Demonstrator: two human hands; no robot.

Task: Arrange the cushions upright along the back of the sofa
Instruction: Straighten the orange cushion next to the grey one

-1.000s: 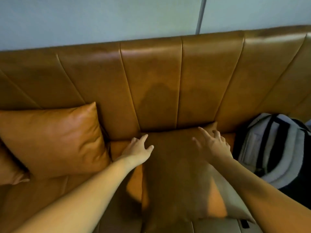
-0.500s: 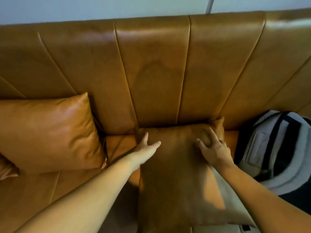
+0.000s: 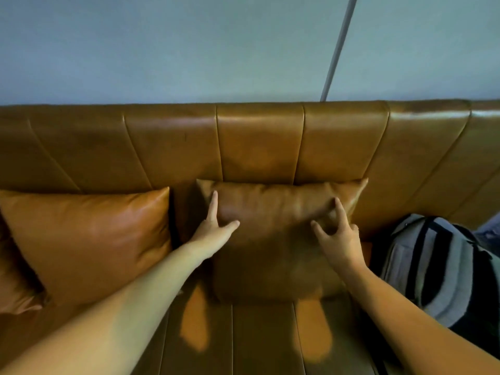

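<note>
Cushions in tan leather show in the head view, three in all. The middle cushion [image 3: 273, 234] stands upright on the seat [image 3: 259, 339], its top edge leaning on the sofa back [image 3: 259, 142]. The left cushion [image 3: 89, 239] also stands against the back, just beside the middle one with a dark gap between them. A third cushion [image 3: 13, 288] shows only as a corner at the far left edge, partly behind the left one; how it sits I cannot tell.

Two bare hands are on the middle cushion. The left hand [image 3: 213, 231] lies flat against its left side, fingers spread and straight, the forefinger pointing up toward the top corner, the thumb out across the face. It presses, gripping nothing. The right hand [image 3: 338, 236] rests on the right side with fingers bent and parted, the tips touching the leather near the upper right corner; it too closes on nothing. Both forearms reach in from the bottom edge.

One backpack [image 3: 443, 269], grey with black stripes, sits on the seat to the right, near the middle cushion but apart from it. One grey pole [image 3: 338, 47] runs up the pale blue wall [image 3: 162, 44] behind the sofa.
</note>
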